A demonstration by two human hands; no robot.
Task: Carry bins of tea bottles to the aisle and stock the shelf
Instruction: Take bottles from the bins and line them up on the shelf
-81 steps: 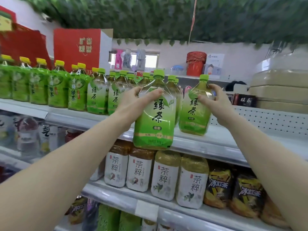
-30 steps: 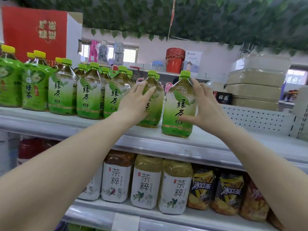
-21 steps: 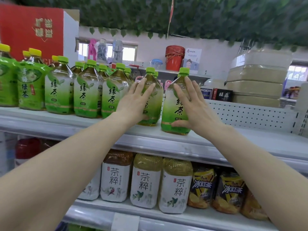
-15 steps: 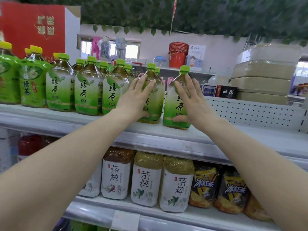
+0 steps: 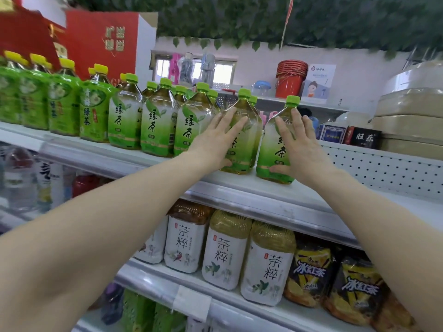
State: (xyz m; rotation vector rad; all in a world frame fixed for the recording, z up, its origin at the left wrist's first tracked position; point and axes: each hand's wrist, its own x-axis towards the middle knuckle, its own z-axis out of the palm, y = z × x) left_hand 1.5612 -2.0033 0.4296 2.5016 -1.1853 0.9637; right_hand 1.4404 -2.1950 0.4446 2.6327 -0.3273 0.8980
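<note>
A row of green tea bottles with green caps stands on the white top shelf [image 5: 239, 188]. My left hand [image 5: 215, 142] lies flat with straight fingers against the front of one green tea bottle [image 5: 249, 140] in the row. My right hand [image 5: 297, 144] presses with straight fingers on the rightmost green tea bottle [image 5: 273, 149], which stands upright a small gap to the right of the other. Both bottles rest on the shelf.
To the right of the bottles the top shelf has bare room before a white pegboard back panel [image 5: 383, 168]. Yellow-capped green bottles [image 5: 64, 104] fill the left. White-labelled tea bottles [image 5: 266, 267] and yellow-black iced tea bottles [image 5: 311, 271] stand on the shelf below. Stacked beige boxes [image 5: 412, 116] sit behind.
Both bottles, held above the shelf edge earlier, now stand on the shelf. My hands went from gripping them to flat pushing, and the bottles slid back toward the row.
</note>
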